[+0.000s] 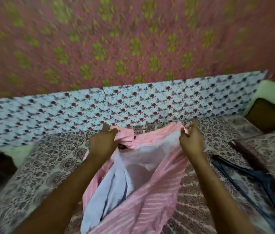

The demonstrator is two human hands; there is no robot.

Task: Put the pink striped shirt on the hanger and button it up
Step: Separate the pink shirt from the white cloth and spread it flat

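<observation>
I hold the pink striped shirt (152, 200) up over the bed, spread between both hands, its pale inner side facing me. My left hand (102, 142) grips the top edge at the left, near a dark button. My right hand (191, 141) pinches the top edge at the right. A dark hanger (251, 174) lies on the bed to the right, apart from the shirt. A white garment with dark trim (106, 191) hangs in front of the shirt's lower left. The frame is motion-blurred.
The bed carries a brown floral sheet (49, 166). A blue-white flowered cloth (99, 108) runs along its far side under a pink and green patterned wall hanging (116, 39). A cushion (268, 114) and a patterned pillow (271, 149) sit at the right.
</observation>
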